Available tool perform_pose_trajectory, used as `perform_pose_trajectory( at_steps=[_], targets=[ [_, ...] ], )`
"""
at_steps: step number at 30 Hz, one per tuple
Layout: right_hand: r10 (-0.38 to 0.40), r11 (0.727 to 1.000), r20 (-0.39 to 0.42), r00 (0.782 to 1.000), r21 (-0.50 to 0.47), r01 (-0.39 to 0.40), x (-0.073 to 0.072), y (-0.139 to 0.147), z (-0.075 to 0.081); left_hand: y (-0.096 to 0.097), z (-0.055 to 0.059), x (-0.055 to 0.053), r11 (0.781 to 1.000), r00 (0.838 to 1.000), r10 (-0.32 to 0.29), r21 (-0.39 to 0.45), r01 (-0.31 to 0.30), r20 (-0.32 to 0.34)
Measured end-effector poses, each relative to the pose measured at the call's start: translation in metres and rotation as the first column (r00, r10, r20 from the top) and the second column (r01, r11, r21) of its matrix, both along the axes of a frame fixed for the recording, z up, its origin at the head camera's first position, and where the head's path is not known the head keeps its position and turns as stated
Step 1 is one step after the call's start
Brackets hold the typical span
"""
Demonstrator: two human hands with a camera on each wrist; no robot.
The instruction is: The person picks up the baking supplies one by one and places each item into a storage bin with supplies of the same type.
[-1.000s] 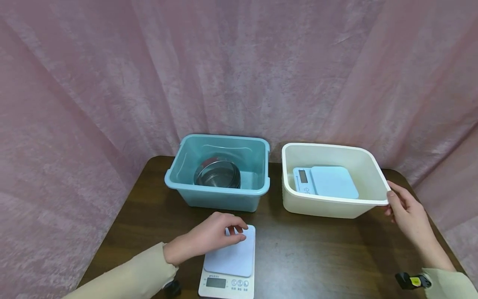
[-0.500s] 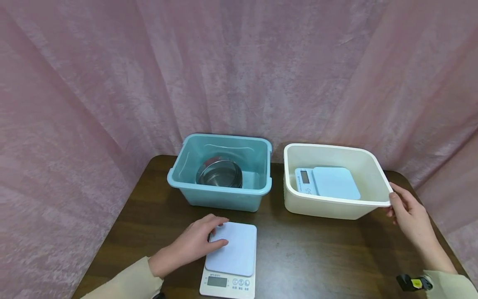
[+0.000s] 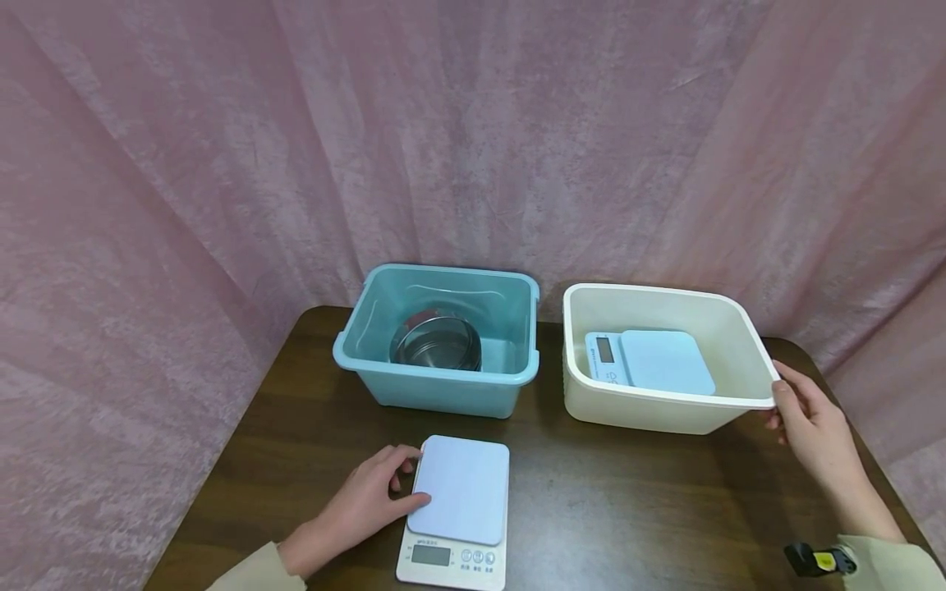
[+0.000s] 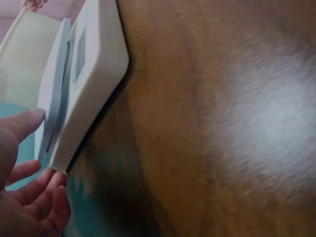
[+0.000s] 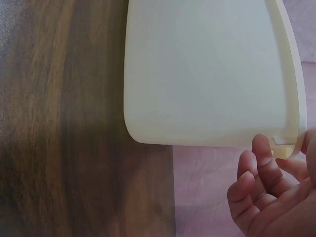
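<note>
A white kitchen scale lies on the table near the front, its display towards me. My left hand is at its left side, thumb tip at the plate's edge and index finger by the far left corner. In the left wrist view, the other fingertips are right at the base's corner. With thumb and fingers, my right hand holds the right end of a white plastic bin by its rim. A light blue kitchen scale sits inside that bin.
Left of the white bin stands a blue plastic bin with round metal pans or tins in it. Both bins are towards the back of the dark wooden table. A pink curtain hangs behind.
My left hand has drawn back from over the white scale's plate to its left edge. The right hand stays on the bin's rim; the scales and bins keep their places.
</note>
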State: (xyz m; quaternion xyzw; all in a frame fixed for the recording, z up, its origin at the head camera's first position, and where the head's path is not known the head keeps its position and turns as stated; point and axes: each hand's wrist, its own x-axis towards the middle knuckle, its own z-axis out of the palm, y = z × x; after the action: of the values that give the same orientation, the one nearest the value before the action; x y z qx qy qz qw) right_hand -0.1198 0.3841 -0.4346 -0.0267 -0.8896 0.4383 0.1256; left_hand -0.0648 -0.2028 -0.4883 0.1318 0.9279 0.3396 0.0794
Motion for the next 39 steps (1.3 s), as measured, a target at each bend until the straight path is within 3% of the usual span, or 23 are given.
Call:
perform_pose_trajectory(
  at_steps=[5,12,18,23,32,39],
  targets=[
    [0.006,1.000,-0.007,1.000,-0.010,-0.007,0.000,0.000,0.000,-0.002,-0.006,0.005,0.999,0.999,0.041,0.021,-0.041,-0.009],
    [0.006,1.000,-0.018,1.000,-0.006,-0.006,-0.001,0.000,0.000,0.000,-0.008,0.010,0.996,0.998,0.058,0.066,-0.060,0.041],
    [0.006,1.000,-0.009,1.000,-0.006,-0.006,-0.003,-0.001,0.000,0.008,-0.005,0.015,0.986,0.980,0.169,-0.007,-0.169,0.103],
    [0.004,1.000,0.010,1.000,0.008,-0.004,-0.002,-0.001,0.001,0.015,-0.002,0.018,0.975,0.963,0.221,-0.054,-0.215,0.154],
    [0.006,1.000,0.003,1.000,-0.014,-0.006,-0.004,-0.001,-0.001,0.023,-0.003,0.017,0.965,0.959,0.260,-0.057,-0.254,0.113],
    [-0.003,1.000,0.009,1.000,-0.027,0.003,0.000,-0.001,-0.003,0.020,-0.005,0.018,0.962,0.947,0.270,-0.003,-0.273,0.174]
  ],
)
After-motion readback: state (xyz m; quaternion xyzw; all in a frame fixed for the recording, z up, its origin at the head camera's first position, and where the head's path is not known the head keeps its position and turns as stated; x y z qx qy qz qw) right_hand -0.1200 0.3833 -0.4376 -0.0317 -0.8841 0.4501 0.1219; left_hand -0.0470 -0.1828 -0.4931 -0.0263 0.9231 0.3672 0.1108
